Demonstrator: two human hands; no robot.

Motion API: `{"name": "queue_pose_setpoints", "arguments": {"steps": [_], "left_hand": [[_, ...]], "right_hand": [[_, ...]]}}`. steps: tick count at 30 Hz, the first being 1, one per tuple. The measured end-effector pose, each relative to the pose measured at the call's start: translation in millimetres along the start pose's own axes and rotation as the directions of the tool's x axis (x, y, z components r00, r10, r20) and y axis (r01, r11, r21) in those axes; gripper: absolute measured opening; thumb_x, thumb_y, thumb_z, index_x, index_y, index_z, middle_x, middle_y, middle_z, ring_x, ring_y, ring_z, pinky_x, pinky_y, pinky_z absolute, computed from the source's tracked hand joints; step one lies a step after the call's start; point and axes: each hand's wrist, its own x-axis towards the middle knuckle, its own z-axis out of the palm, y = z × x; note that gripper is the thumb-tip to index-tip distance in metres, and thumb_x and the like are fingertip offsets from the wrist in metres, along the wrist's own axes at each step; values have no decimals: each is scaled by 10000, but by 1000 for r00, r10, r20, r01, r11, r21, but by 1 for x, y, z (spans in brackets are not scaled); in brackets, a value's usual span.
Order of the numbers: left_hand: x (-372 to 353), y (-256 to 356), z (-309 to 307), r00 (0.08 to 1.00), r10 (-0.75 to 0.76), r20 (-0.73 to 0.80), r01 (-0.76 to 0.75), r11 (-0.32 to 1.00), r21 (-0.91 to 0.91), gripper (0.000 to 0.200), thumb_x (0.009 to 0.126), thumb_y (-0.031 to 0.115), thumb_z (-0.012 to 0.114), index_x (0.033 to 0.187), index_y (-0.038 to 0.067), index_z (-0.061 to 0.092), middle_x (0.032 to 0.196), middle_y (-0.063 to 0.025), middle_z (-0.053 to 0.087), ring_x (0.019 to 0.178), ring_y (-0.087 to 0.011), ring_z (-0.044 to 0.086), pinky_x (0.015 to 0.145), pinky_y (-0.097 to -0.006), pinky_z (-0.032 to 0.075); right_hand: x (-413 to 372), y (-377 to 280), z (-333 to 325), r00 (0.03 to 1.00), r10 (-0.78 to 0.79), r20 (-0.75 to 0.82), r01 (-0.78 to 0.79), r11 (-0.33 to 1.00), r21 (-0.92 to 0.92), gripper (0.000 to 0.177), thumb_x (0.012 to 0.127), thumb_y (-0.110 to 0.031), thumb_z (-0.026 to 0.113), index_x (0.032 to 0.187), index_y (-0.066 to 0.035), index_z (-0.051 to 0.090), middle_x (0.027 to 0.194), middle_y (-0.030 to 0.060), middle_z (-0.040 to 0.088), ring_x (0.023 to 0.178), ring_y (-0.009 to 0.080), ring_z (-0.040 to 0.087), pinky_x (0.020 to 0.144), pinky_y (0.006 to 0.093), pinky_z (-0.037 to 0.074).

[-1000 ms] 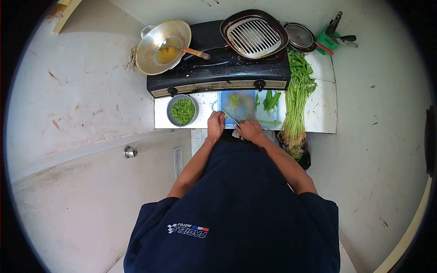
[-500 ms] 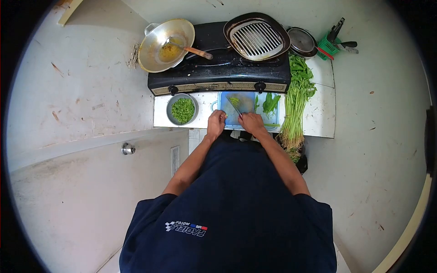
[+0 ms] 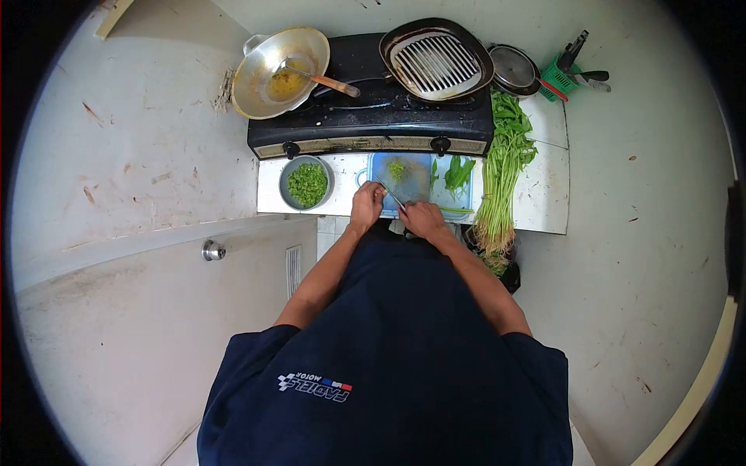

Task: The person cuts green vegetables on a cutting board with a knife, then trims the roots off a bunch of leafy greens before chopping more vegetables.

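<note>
My right hand (image 3: 424, 220) is wrapped round the handle of a knife (image 3: 393, 196). Its blade slants up and left, with the tip close to the fingers of my left hand (image 3: 367, 206). Those fingers are pinched together at the left edge of a blue cutting board (image 3: 422, 160); a small pale bit shows at them, too small to name. A little pile of chopped greens (image 3: 396, 170) lies on the board beyond the blade. Loose green leaves (image 3: 458, 175) rest on the right, in a blue tray, with a green stalk (image 3: 455, 210) below them.
A grey bowl (image 3: 326, 186) of chopped greens stands left of the board. Behind is a black stove (image 3: 365, 128) with a wok (image 3: 264, 58) holding a ladle, and a grill pan (image 3: 437, 60). Rooted leafy stalks (image 3: 499, 182) lie at right, near a green basket (image 3: 556, 78) of utensils.
My right hand has shifted slightly left and down, swinging the knife tip from the chopped pile toward my left hand. The left hand stays nearly in place; the whole view has shifted slightly.
</note>
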Motion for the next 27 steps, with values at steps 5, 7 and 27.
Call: {"name": "queue_pose_setpoints", "arguments": {"steps": [5, 7, 27], "left_hand": [[0, 1, 1, 999, 15, -33, -15, 1000, -9, 57, 860, -35, 669, 917, -39, 672, 867, -182, 649, 748, -331, 663, 689, -399, 535], [0, 0, 3, 999, 10, -40, -11, 1000, -21, 55, 857, -33, 671, 912, -39, 671, 865, -181, 651, 760, -336, 662, 695, -403, 535], [0, -1, 2, 999, -40, -19, 41, 999, 30, 76, 871, 13, 671, 935, -19, 698, 879, -191, 677, 779, -342, 677, 718, -414, 539]], "right_hand": [[3, 1, 6, 999, 5, 38, -5, 1000, -10, 401, 986, -361, 548, 879, -19, 729, 803, 212, 727, 737, 379, 726, 702, 488, 578], [8, -3, 3, 999, -3, 45, 3, 1000, -17, 400, 987, -359, 545, 876, -24, 732, 811, 204, 730, 740, 372, 729, 706, 480, 580], [14, -6, 8, 997, -46, -59, 44, 998, -45, 398, 989, -332, 555, 798, -28, 729, 732, 196, 712, 680, 363, 714, 658, 476, 573]]}}
